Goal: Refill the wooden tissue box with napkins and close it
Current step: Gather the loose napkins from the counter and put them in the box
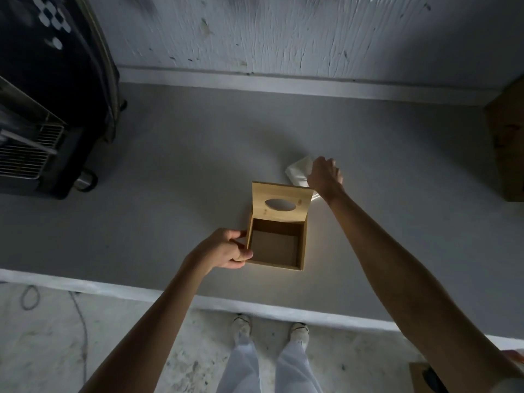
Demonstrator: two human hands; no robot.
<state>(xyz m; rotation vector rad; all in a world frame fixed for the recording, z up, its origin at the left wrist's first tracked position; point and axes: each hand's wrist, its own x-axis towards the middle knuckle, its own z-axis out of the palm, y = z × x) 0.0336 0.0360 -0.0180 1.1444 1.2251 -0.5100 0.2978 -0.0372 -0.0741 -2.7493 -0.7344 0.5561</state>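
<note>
On the grey counter (170, 180), behind the open wooden tissue box (273, 246) and just right of its raised lid (263, 194): napkins (297, 173), gripped by right hand (324, 174), the nearer one; left hand (226, 249) clasping the box's left wall.

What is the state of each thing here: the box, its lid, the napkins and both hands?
wooden tissue box: open, nothing inside, standing on the grey table.
lid: swung up and back, oval slot visible.
napkins: white bundle on the table behind the box, not yet inside it.
left hand: grips the box's left wall.
right hand: fingers curled over the napkins, holding them.
</note>
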